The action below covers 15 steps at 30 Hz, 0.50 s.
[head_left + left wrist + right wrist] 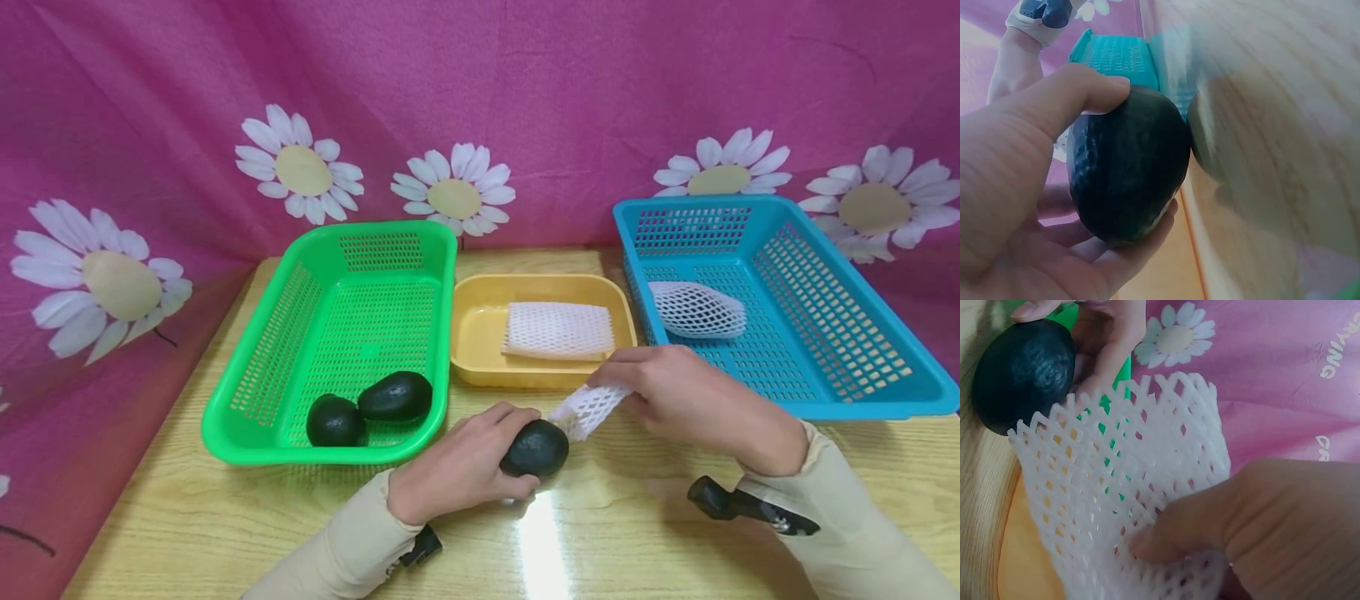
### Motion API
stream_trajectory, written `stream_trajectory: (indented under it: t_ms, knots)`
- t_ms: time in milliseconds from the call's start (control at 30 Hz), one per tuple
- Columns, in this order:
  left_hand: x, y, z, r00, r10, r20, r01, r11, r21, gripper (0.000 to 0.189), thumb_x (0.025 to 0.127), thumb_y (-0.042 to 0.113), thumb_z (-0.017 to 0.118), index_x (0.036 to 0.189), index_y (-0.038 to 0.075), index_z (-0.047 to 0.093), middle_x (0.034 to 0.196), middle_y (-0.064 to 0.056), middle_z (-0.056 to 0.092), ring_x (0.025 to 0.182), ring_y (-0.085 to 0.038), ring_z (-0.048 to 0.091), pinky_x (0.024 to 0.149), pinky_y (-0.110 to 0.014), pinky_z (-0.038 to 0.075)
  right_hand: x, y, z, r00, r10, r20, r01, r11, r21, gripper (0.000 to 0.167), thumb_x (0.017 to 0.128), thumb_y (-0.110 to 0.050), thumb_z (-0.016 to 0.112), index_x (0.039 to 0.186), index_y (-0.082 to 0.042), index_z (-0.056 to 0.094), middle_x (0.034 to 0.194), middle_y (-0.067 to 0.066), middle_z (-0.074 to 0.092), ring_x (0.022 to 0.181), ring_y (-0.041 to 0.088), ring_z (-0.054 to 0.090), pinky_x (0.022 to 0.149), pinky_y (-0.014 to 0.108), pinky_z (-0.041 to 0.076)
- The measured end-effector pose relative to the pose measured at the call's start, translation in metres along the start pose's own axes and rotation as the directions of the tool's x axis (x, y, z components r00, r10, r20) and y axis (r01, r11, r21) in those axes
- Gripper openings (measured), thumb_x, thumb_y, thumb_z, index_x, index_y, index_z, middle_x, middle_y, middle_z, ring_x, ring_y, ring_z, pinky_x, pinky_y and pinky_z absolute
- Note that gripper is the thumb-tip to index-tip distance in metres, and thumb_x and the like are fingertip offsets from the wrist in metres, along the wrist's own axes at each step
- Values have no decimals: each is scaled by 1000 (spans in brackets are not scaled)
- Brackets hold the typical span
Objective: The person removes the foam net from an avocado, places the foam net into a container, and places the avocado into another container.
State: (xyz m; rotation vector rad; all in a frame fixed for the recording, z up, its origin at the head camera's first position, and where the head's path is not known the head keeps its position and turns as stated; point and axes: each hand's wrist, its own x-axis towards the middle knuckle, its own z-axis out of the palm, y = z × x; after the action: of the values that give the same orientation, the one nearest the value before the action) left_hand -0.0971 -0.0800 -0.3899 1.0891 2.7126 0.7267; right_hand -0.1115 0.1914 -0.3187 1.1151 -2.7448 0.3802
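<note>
Just above the wooden table, my left hand (472, 462) grips a dark avocado (536, 448), thumb on one side and fingers round the other. In the left wrist view the avocado (1132, 165) fills the grasp, close to the tabletop. My right hand (663, 392) pinches a white foam net sleeve (592, 408). Its mouth faces the avocado, and in the right wrist view the net (1129, 475) spreads wide beside the fruit (1025, 375). Whether the two touch I cannot tell.
On the left, a green basket (258, 367) holds two avocados (396, 397). A yellow tray (480, 333) in the middle holds white foam nets (558, 329). At the right, a blue basket (825, 333) contains a netted avocado (697, 310). Behind hangs a pink flowered cloth (562, 100).
</note>
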Motion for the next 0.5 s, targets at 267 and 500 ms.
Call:
stream_trajectory:
  t_ms: [267, 500]
  knots:
    - [1, 0, 0, 1000, -9, 10, 9, 1000, 11, 62, 86, 33, 80, 139, 10, 56, 119, -5, 67, 93, -11, 65, 82, -21, 56, 0, 1, -1, 1000, 10, 1, -10, 1000, 7, 35, 77, 1, 86, 107, -15, 79, 102, -2, 79, 87, 15, 74, 75, 36, 63]
    - [1, 1, 0, 1000, -11, 16, 11, 1000, 23, 63, 86, 33, 79, 140, 9, 55, 121, -5, 68, 96, -13, 66, 83, -22, 57, 1, 2, -1, 999, -4, -38, 5, 999, 31, 35, 80, -3, 86, 110, -14, 72, 102, -2, 77, 83, 12, 71, 72, 34, 63]
